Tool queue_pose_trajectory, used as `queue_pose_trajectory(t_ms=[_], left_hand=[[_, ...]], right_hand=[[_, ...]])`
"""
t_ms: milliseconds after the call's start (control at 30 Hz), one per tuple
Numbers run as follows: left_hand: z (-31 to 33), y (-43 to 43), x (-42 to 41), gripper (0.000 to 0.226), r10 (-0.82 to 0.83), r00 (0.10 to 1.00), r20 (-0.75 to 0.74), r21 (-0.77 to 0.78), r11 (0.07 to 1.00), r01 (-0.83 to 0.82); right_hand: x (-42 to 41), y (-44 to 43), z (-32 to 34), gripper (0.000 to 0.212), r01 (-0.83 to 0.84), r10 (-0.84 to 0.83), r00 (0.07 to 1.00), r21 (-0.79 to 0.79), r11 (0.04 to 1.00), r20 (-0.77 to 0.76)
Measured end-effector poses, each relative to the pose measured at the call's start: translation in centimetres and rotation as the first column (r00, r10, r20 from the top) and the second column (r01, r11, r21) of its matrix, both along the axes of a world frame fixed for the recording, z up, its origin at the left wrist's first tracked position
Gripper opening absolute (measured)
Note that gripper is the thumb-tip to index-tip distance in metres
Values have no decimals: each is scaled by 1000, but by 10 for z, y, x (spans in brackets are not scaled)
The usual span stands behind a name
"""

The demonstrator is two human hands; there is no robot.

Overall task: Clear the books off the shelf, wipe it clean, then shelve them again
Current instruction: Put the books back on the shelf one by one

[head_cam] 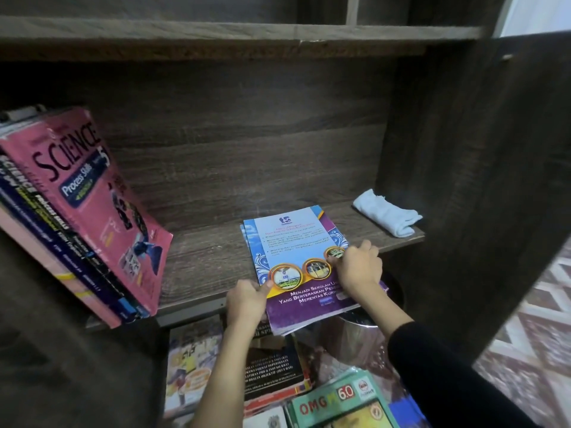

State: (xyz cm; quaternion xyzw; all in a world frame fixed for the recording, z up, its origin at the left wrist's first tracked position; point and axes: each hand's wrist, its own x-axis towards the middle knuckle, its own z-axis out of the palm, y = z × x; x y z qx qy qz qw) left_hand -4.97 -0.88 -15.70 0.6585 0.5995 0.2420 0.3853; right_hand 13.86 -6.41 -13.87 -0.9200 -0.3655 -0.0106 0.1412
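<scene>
Booklets [293,251], a thin flat stack with the cover up, lie at the middle of the shelf's [200,261] front edge, the purple title end hanging over that edge toward the person.

Head view: the left hand [247,299] grips the near left corner, thumb on the cover and fingers curled beneath; the right hand [358,270] holds the right edge, fingers bent down onto the cover, thumb hidden; a folded cloth [386,216] sits in the shelf's right back corner; more books [92,196] lean at the left end; a pile [340,403] lies below the shelf.

Whether the stack is going in or coming out cannot be told; either way it looks limp, so both hands should keep it level and squared, sliding it along the board rather than lifting by one corner, and keep clear of the cloth.

Its long axis runs from front edge to back wall, the far end angled slightly left; the cover's top points to the back.
</scene>
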Motion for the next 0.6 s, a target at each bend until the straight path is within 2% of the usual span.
queue_pose_trajectory(t_ms=[100, 233, 367, 500, 600], left_hand=[[5, -1, -2, 43, -8, 998, -66, 22, 1000, 9], [5, 0, -4, 40, -13, 996, -92, 11, 1000, 15], [10, 2, -4, 36, -10, 982, -190, 28, 999, 16], [20, -5, -1, 35, 10, 963, -268, 68, 998, 8], [25, -9, 0, 28, 69, 961, -267, 111, 993, -40]], right_hand=[[-2, 0, 4, 58, -6, 7, 1000, 5, 1000, -22], [2, -1, 11, 62, 28, -13, 971, 59, 998, -237], [3, -2, 20, 66, 72, -1, 876, 129, 989, -481], [-6, -5, 27, 54, 7, 111, 814, 200, 980, -570], [-17, -11, 33, 43, 9, 234, 710, 341, 940, -664]])
